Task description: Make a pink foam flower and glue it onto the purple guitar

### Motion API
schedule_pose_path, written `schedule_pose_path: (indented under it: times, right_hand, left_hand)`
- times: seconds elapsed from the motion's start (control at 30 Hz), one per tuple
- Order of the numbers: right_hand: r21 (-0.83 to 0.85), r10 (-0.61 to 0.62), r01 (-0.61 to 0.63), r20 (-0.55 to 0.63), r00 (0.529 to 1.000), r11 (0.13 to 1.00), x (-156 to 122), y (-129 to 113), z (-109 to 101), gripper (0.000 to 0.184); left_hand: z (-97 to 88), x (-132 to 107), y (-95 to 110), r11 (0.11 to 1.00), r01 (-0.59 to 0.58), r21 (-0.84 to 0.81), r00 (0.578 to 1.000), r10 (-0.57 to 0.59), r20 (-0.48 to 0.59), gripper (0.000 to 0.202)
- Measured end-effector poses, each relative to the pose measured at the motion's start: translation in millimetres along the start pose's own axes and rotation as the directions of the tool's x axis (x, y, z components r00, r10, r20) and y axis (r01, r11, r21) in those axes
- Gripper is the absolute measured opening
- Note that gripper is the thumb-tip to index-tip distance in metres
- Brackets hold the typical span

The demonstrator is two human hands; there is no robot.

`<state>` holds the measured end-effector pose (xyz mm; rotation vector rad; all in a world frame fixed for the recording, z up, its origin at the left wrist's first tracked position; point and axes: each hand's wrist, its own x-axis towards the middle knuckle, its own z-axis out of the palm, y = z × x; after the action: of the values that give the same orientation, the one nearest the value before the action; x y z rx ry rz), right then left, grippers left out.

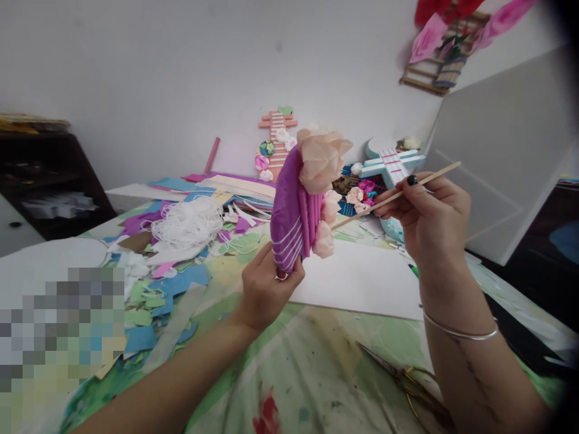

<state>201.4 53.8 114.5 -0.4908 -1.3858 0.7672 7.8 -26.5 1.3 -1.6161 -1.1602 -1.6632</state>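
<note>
My left hand is closed around the lower end of a purple paper craft, holding it up above the table. White cord is wound round the craft's lower part, and thin purple rolled tubes run along its right side. Peach paper flowers are fixed at its top and down that side. In my right hand is a thin wooden stick, pinched between thumb and fingers. The stick slants down to the left, and its tip is at the lower peach flowers; whether it touches them I cannot tell.
Scissors lie at the front right by my right forearm. A white sheet lies behind the craft. To the left are a white cord heap and paper scraps. A pink craft and a light blue craft stand behind.
</note>
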Motion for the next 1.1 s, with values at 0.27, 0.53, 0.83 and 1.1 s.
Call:
schedule_pose_path:
  times: [0.27,0.53,0.83,1.1]
  right_hand:
    - [-0.098,-0.245,0.231,-0.158,0.957,0.968,3,-3,-5,0.005]
    - [-0.048,-0.299,0.296,-0.1,0.949,0.954,-8,-15,8,0.006]
    - [-0.087,-0.268,0.264,-0.035,0.963,0.961,-10,-11,7,0.007]
    - [-0.115,-0.261,0.255,-0.039,0.965,0.96,-12,-12,9,0.007]
  left_hand:
    - [1.2,1,-3,0.998,-0.058,-0.001,0.998,0.058,-0.014,0.025]
    - [1.5,0,-4,0.996,-0.085,0.005,0.996,0.085,-0.004,0.025]
    - [0.2,1,-3,0.995,-0.099,0.003,0.995,0.099,-0.002,0.024]
    - [0.0,0,-2,0.997,-0.071,-0.013,0.997,0.071,0.008,0.022]
